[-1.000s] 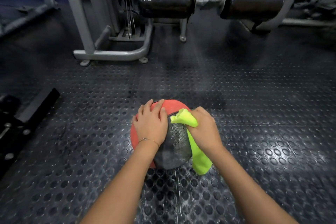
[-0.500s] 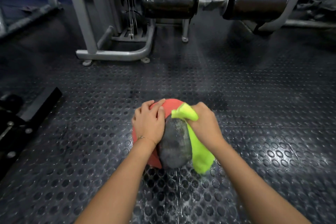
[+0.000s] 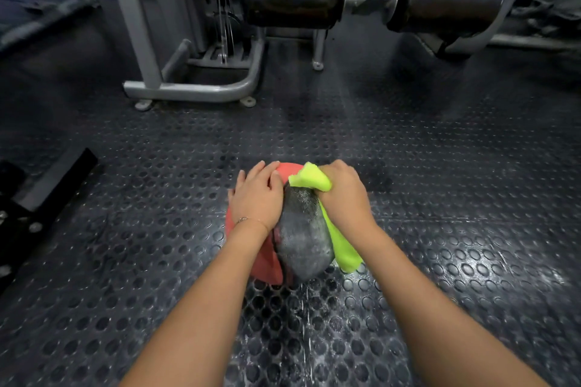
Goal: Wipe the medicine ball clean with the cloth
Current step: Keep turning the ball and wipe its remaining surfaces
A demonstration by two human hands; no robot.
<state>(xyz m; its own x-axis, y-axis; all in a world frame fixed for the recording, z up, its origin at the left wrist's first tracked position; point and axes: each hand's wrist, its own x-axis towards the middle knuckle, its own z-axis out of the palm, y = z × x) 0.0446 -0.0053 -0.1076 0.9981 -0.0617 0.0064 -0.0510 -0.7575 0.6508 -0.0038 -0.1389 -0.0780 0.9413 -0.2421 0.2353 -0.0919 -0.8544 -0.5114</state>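
Studded rubber floor (image 3: pixel 440 166), faintly glossy; soft neon cloth (image 3: pixel 342 245); medicine ball (image 3: pixel 303 242) with grainy black, matt red panels

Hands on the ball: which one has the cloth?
The right hand: it grips the yellow cloth against the ball. The left hand rests bare on the red side.

A red-and-grey medicine ball (image 3: pixel 303 242) sits on the floor, a lime-green cloth (image 3: pixel 341 245) draped over its right side.

Wearing a thin, fine-chain bracelet (image 3: pixel 251 220) around the left wrist, sitting at 6 o'clock of the left hand (image 3: pixel 256 195) and crossing the wrist slantwise. Showing both forearms bare from the wrists to the frame's lower edge. Showing the right hand (image 3: pixel 344 198), at 3 o'clock, bare too.
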